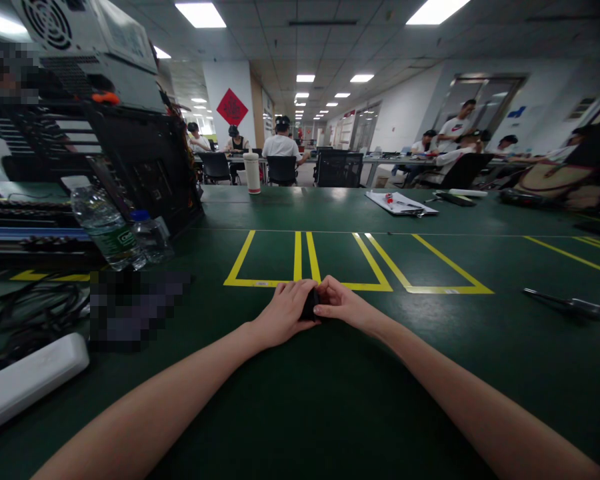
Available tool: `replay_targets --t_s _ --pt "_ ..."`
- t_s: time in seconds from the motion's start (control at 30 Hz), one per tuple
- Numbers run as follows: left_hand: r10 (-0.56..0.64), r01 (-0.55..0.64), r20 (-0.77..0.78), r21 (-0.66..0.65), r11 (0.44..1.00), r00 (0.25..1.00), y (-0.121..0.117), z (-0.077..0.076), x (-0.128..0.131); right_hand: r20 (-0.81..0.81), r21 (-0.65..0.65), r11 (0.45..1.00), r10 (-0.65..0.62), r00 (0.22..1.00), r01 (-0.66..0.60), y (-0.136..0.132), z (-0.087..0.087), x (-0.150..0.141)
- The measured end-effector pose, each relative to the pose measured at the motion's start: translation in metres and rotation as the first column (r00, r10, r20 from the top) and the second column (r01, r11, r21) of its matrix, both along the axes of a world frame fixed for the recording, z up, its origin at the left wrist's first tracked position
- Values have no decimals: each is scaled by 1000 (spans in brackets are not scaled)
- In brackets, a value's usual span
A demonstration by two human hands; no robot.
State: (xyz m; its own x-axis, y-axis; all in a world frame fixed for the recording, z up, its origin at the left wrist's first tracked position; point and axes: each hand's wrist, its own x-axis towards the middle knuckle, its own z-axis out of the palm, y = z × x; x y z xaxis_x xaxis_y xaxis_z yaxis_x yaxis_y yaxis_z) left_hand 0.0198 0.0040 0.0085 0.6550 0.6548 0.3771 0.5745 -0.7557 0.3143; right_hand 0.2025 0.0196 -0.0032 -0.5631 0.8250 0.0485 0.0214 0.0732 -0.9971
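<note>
A small black object (309,306) sits between my two hands at the near edge of the yellow tape frames on the green table. My left hand (286,312) wraps over it from the left, fingers curled across its top. From the right, my right hand (344,305) grips its side with the thumb and bent fingers. Most of the object is covered by my fingers, so its kind cannot be made out. It appears to be at table height.
Yellow tape (300,257) marks rectangles on the green table (280,420). To the left are a power strip (35,380), black cables (35,320), water bottles (105,230) and a computer case (150,160). A screwdriver-like tool (565,304) lies right; a clipboard (400,204) and cup (252,172) stand farther back.
</note>
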Motion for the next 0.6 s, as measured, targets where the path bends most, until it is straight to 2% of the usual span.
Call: replay_targets --t_s 0.33,0.6 --pt "-18 17 43 12 1000 999 2 -3 0 -21 27 999 -32 999 32 -5 2 -3" --pt "-24 25 56 -9 1000 998 3 -3 -1 47 -5 997 -82 995 83 0 -2 -2"
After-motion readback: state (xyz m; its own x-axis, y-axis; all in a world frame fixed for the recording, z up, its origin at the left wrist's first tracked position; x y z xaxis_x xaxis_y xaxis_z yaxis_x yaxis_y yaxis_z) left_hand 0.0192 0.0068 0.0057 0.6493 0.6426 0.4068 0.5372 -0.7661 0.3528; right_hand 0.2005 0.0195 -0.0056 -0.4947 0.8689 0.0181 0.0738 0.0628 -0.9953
